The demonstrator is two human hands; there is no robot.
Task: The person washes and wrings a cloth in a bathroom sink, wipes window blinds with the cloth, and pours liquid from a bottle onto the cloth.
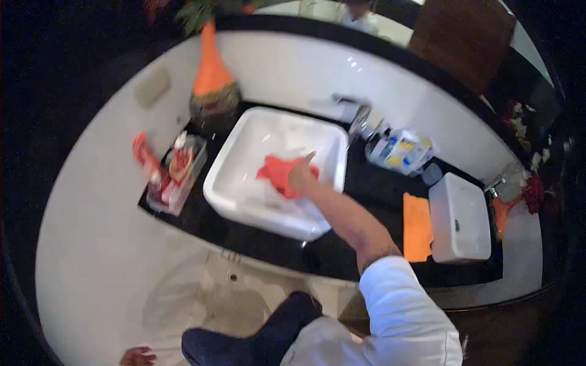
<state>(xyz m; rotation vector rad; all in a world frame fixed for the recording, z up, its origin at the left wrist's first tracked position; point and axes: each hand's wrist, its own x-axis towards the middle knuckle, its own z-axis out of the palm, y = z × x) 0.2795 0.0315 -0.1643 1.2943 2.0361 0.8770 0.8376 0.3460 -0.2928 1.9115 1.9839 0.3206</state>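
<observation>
Inside the large white basin (278, 221), my right hand (300, 173) is on a bunched red cloth (278, 173), holding it against the basin's inner surface. One finger or the thumb sticks out past the cloth; the other fingers are partly hidden by the hand and cloth. My left hand (138, 356) is low at the bottom left edge of the view, away from the counter, with its fingers slightly apart and nothing visible in it. A chrome faucet (360, 119) stands behind the basin's right back corner.
An orange vase (210, 67) stands behind the basin at left. A clear tray (177, 177) of small items sits left. To the right are a container of toiletries (400, 151), an orange cloth (417, 229) and a smaller white basin (459, 219). The black counter (262, 235) has a curved edge.
</observation>
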